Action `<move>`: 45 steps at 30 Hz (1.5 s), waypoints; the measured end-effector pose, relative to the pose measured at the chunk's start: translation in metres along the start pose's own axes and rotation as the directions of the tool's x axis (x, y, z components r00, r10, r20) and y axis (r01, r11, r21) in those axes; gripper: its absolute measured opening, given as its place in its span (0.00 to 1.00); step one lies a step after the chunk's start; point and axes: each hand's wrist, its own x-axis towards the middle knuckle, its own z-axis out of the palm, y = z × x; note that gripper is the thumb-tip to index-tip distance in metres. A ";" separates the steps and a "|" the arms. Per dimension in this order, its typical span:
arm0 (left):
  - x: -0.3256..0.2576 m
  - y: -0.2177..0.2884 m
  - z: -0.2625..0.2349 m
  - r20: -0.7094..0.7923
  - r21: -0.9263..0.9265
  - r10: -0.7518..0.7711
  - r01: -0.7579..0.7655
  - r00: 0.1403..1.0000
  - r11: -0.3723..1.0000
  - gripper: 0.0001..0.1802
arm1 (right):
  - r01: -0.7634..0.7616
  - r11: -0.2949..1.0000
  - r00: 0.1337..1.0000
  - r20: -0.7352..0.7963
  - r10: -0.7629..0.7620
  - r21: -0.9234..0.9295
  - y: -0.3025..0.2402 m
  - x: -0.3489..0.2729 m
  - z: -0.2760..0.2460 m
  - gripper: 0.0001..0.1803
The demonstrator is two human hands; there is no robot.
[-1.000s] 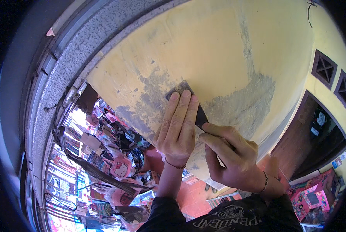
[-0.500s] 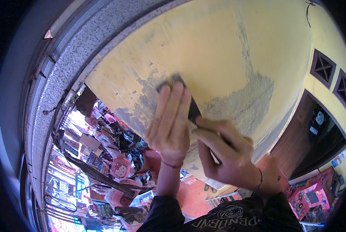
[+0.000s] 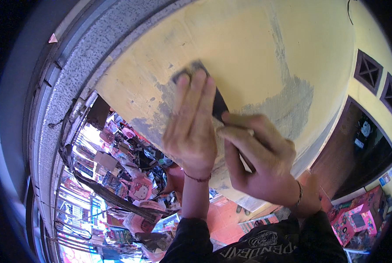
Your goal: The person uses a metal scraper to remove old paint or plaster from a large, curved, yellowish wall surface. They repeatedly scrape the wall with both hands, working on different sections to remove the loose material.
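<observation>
Against the yellow wall (image 3: 244, 48) lies a flat dark scraper blade (image 3: 219, 105), its far end smeared. My left hand (image 3: 192, 127) is stretched out, its fingers flat on the blade, pressing it to the wall; its thumb is hidden. Lower right, my right hand (image 3: 264, 153) is closed round the blade's near end, thumb and fingers pinched there; most of what lies inside that hand is hidden. Rough grey patches (image 3: 288, 103) with scraped edges spread on the wall on both sides of my hands.
A speckled grey ledge (image 3: 80, 57) curves along the left. Beneath it are wires, a dark branch-like piece (image 3: 104, 193) and a heap of mixed goods (image 3: 139, 188). At the right are a dark doorway (image 3: 358, 149), two framed vents (image 3: 368, 72) and a pink patterned box (image 3: 358, 219). Reddish floor tiles (image 3: 224, 219) show below.
Both hands and the scraper have slid together a little up the wall. My left fingers stay flat on the blade and my right hand keeps its grip.
</observation>
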 end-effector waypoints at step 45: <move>-0.085 0.052 0.011 0.217 -0.096 0.012 0.009 0.976 0.995 0.16 | -0.144 0.986 0.988 0.051 0.149 -0.087 0.025 -0.084 -0.007 0.14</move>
